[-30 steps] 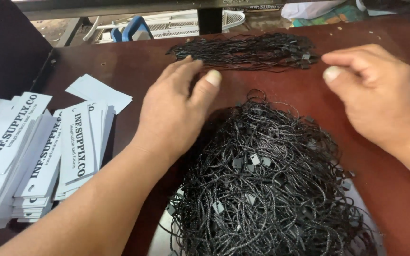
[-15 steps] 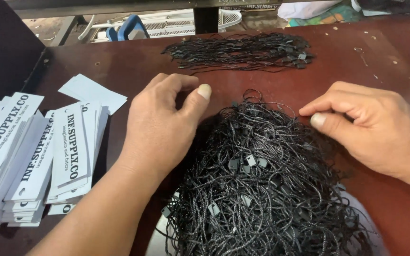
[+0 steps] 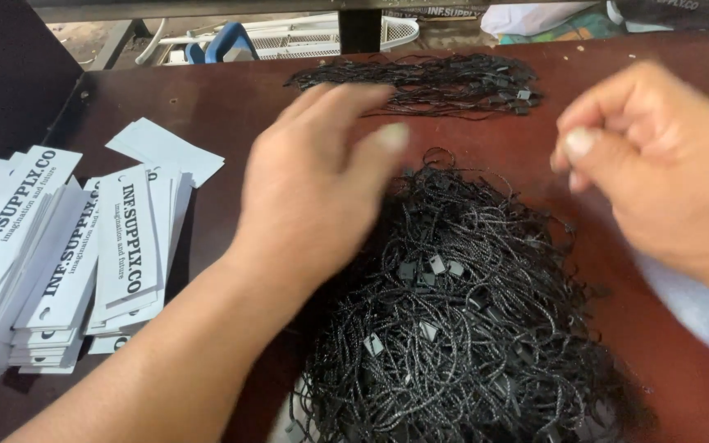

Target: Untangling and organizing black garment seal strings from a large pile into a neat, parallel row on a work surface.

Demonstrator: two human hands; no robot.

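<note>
Head view: left hand [image 3: 313, 197] arches over string pile [image 3: 461, 328], apparently empty.

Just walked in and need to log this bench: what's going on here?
A person is working over a big tangled heap of black string loops on a dark red table. The left hand hovers at the heap's edge; the right hand is raised, fingers pinched. A tidier bundle of strings lies beyond, and stacks of white paper tags lie left.

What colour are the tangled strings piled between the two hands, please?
Black, with small dark plastic clasps, as the head view shows: the string pile.
</note>
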